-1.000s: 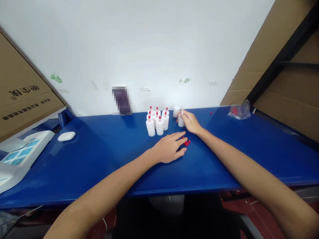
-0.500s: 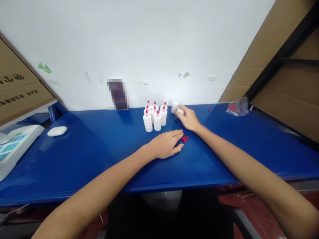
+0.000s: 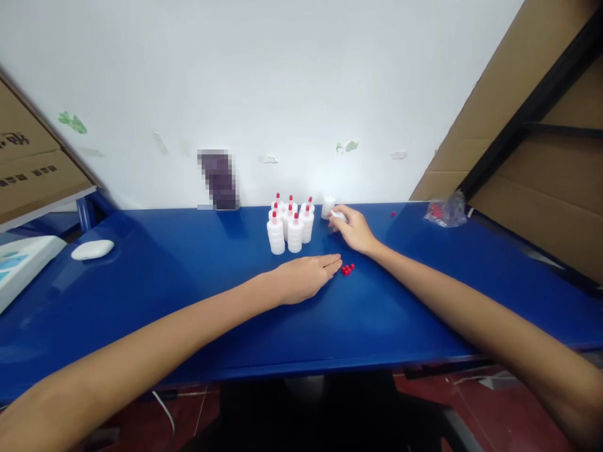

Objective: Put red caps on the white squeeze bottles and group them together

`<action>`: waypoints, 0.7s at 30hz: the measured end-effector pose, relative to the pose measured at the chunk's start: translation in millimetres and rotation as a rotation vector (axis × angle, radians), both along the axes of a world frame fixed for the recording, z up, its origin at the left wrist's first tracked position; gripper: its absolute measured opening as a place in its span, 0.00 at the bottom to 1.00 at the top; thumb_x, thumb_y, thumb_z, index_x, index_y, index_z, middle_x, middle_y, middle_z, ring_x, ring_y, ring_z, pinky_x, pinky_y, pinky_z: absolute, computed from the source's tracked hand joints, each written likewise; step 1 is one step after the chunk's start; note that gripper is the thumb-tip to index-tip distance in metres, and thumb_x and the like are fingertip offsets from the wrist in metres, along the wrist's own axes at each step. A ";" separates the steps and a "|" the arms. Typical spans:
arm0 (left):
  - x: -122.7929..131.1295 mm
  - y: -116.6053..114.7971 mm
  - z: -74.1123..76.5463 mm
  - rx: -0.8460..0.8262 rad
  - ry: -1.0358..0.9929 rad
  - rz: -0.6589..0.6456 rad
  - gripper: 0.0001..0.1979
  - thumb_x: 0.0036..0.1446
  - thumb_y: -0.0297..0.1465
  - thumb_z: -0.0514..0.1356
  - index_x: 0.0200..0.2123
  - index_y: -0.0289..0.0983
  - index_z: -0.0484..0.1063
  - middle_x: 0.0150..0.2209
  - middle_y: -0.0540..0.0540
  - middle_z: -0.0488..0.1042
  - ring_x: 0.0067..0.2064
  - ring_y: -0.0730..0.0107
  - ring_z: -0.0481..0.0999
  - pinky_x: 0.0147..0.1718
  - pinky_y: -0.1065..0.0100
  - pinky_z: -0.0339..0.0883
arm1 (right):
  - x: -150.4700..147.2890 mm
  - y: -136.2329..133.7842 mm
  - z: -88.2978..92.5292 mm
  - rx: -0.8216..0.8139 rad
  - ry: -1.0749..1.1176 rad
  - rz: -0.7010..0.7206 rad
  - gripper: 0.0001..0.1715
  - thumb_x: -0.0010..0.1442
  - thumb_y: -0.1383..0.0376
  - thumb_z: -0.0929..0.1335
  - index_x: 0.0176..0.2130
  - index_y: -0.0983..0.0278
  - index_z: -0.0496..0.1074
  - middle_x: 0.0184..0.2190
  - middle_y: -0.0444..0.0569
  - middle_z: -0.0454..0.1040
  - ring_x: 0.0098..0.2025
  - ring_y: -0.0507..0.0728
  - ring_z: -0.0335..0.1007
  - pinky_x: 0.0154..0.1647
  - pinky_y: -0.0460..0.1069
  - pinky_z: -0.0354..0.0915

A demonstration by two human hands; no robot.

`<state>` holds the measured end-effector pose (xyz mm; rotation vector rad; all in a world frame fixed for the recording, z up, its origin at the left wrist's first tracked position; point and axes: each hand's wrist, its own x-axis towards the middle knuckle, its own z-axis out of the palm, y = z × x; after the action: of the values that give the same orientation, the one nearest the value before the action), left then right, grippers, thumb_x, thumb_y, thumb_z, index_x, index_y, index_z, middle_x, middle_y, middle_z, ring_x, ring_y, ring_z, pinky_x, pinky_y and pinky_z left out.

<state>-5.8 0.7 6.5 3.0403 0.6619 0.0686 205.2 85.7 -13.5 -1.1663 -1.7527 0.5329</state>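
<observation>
Fingers stretched out, my left hand (image 3: 306, 279) lies low over the blue table, its tips just left of a small heap of red caps (image 3: 348, 270). Its thumb is mostly hidden. My right hand (image 3: 355, 231) is closed on a white bottle (image 3: 339, 216), which is largely covered by the fingers and seems tilted. Close behind that hand stands another white bottle (image 3: 328, 206). Left of it, several white squeeze bottles (image 3: 295, 235) with red-tipped nozzles stand upright in a tight group.
At the back right lies a clear plastic bag (image 3: 445, 213) with red pieces inside, and a single red cap (image 3: 394, 214) is nearby. A white oval object (image 3: 93, 250) rests at left beside a white device (image 3: 28, 267). A white wall (image 3: 301, 75) borders the blue table (image 3: 188, 339).
My left hand has drawn slightly left, away from the red caps, and its thumb has come in under the fingers. My right hand stays on the bottle. The camera view has shifted a little.
</observation>
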 end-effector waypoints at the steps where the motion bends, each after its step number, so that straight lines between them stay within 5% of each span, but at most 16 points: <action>1: -2.8 2.0 0.1 -0.010 -0.013 -0.010 0.24 0.73 0.25 0.47 0.69 0.29 0.60 0.71 0.36 0.59 0.70 0.58 0.65 0.67 0.64 0.64 | 0.2 0.0 0.3 -0.016 0.030 0.010 0.11 0.59 0.58 0.66 0.39 0.60 0.72 0.29 0.45 0.77 0.29 0.58 0.74 0.37 0.53 0.68; 13: -39.0 6.3 -7.3 -0.029 -0.206 -0.210 0.21 0.75 0.27 0.47 0.64 0.27 0.66 0.67 0.38 0.67 0.68 0.64 0.67 0.68 0.66 0.63 | -1.6 -19.9 11.0 -0.096 0.144 0.127 0.08 0.59 0.60 0.68 0.37 0.62 0.73 0.28 0.45 0.76 0.29 0.56 0.73 0.34 0.51 0.67; 21: -42.5 -9.6 -15.6 0.084 -0.318 -0.176 0.19 0.73 0.26 0.50 0.62 0.27 0.68 0.64 0.41 0.72 0.65 0.65 0.71 0.69 0.69 0.62 | 7.5 -42.1 8.5 -0.186 0.150 0.100 0.08 0.65 0.58 0.67 0.39 0.60 0.74 0.29 0.44 0.76 0.30 0.55 0.71 0.34 0.49 0.66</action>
<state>-48.3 -8.9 -9.1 3.0472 0.3749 0.5729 212.7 43.6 -5.1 -1.1380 -1.6654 0.8372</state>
